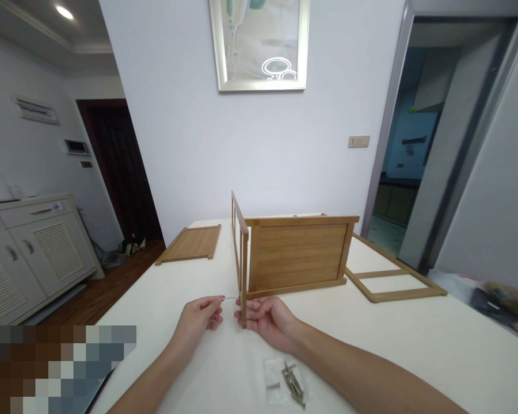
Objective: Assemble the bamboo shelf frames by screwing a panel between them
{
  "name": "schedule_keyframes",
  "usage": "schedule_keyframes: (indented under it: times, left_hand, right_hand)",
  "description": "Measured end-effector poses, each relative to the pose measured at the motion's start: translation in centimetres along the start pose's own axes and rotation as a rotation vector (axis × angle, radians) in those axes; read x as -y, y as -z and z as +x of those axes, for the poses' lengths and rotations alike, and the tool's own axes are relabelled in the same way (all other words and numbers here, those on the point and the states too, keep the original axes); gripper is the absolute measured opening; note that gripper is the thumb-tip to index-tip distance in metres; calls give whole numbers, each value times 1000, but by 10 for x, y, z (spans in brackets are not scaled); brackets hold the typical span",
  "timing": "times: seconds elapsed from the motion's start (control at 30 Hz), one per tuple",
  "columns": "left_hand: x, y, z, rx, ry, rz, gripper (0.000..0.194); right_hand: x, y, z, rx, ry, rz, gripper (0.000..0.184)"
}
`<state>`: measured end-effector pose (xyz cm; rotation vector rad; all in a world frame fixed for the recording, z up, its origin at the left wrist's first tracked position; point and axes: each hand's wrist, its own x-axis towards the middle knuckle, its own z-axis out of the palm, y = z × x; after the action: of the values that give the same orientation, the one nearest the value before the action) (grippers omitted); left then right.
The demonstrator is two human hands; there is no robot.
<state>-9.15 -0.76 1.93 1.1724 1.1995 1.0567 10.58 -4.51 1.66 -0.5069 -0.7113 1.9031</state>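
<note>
My left hand (201,312) is closed, pinching a thin silvery rod (230,298) that looks like a hex key. Its far end meets the outer side of an upright wooden frame (243,270), low down near the front. Around the lower end of that frame, the fingers of my right hand (270,322) are closed, palm turned up. A wooden panel (300,253) stands on edge to the right, its left end against the frame. The joint between them is partly hidden by the frame and my right fingers.
A clear plastic bag (273,382) and several metal bolts (293,385) lie before me on the white table (155,345). Another wooden panel (194,244) lies flat at the back left. An open wooden frame (397,296) lies to the right.
</note>
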Motion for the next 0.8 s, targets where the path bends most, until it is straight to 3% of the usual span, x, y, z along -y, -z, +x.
schedule_keyframes:
  times: [0.37, 0.8]
  left_hand:
    - [4, -2, 8, -7, 40, 2, 49]
    - [2, -5, 6, -55, -26, 36, 42]
  right_hand:
    - [0, -1, -1, -12, 18, -34, 40]
    - [0, -3, 0, -3, 8, -48, 40]
